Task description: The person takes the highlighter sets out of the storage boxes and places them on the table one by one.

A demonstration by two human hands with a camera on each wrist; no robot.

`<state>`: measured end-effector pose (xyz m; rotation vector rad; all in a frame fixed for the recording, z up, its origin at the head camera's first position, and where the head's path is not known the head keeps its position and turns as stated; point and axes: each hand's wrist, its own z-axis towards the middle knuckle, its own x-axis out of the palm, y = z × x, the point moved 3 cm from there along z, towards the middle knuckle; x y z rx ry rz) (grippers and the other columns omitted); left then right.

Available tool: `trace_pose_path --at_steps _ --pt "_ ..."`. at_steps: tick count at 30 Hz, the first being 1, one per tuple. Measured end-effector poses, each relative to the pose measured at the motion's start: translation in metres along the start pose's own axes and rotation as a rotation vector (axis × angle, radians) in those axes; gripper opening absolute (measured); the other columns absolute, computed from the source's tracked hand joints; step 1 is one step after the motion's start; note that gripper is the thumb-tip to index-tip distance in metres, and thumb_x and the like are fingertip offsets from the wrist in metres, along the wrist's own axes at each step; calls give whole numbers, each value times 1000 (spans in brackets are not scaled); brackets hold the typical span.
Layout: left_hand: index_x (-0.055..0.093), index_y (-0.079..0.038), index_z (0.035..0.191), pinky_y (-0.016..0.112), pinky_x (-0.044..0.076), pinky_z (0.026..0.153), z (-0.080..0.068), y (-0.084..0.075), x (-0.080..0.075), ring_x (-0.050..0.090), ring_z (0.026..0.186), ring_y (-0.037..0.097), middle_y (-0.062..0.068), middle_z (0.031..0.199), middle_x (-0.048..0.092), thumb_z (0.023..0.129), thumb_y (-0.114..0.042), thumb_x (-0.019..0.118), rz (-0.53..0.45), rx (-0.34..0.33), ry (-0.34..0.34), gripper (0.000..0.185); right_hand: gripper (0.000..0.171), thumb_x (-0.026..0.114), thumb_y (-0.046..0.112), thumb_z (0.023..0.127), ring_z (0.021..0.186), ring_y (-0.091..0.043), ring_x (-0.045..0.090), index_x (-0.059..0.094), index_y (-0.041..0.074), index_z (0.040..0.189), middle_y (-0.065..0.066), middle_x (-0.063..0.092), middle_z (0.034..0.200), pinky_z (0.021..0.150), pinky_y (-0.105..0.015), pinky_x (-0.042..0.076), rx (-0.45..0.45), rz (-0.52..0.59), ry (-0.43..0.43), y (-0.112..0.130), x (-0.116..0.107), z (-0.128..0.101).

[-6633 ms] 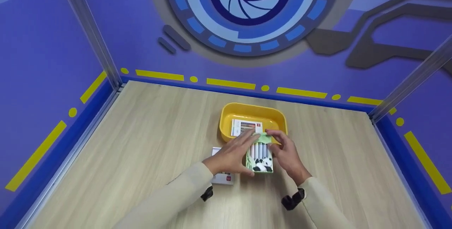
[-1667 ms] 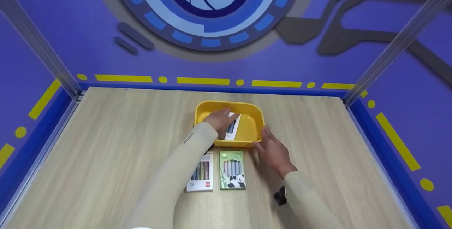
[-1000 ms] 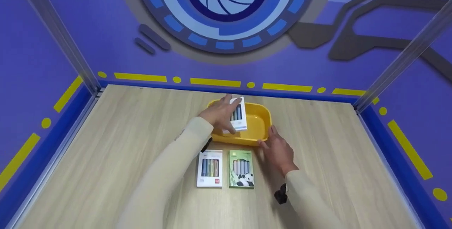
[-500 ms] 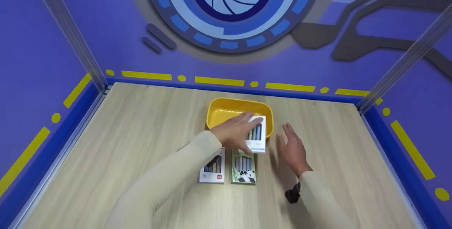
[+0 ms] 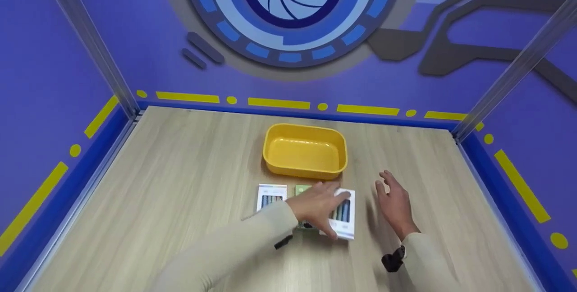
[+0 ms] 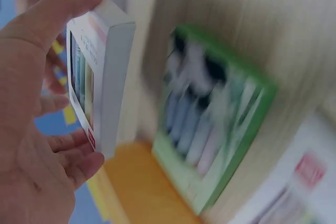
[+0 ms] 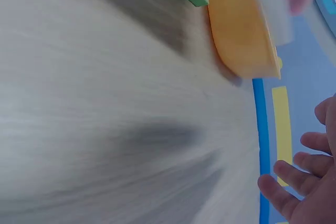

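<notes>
My left hand (image 5: 314,207) grips a white crayon box (image 5: 346,216) by its edges, thumb at one end and fingers at the other. In the left wrist view the held box (image 6: 113,85) is lifted off the table, its window showing coloured sticks. Partly hidden under that hand lies a green panda box (image 6: 210,114) of thick coloured sticks. Left of it rests a second white box (image 5: 272,191), half covered by my sleeve. My right hand (image 5: 396,204) hovers to the right, holding nothing, its fingers spread in the right wrist view.
A yellow bin (image 5: 304,152) with nothing in it stands just behind the boxes. The wooden table (image 5: 194,161) runs back to a blue panel wall (image 5: 225,71), with side walls at left and right.
My left hand has lifted the white crayon box out of the yellow bin and carried it toward me and right, beside the panda box. My right hand has let go of the bin's rim.
</notes>
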<state>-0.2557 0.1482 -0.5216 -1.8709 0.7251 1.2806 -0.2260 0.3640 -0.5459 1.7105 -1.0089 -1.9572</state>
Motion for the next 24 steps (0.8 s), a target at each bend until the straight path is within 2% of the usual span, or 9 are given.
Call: trace_pose_path --at_steps 5,11,17,24 --pt "19 -30 154 37 19 121 10 -13 21 18 150 21 7 162 19 68 -67 74 15 -28 14 109 45 39 26 104 137 -35 41 40 6 144 -17 36 153 107 -51 40 19 29 5 -3 2 -7" --pt "25 -23 153 39 24 120 26 -20 29 25 147 23 10 159 25 68 -65 76 32 -70 -78 108 46 38 30 104 136 -36 43 41 8 144 -18 44 148 107 -53 40 34 51 9 -3 7 -15" --pt "32 -20 150 37 25 119 37 -16 38 31 143 22 9 155 32 68 -65 76 40 -96 -128 104 50 33 38 105 135 -37 44 42 8 144 -17 45 148 108 -54 37 38 68 10 1 9 -18" --pt "33 -22 150 37 23 120 36 -8 47 23 149 23 7 160 26 72 -59 76 -51 -107 -107 96 49 33 38 105 138 -35 40 43 10 144 -15 44 149 112 -53 33 47 74 29 7 15 -19"
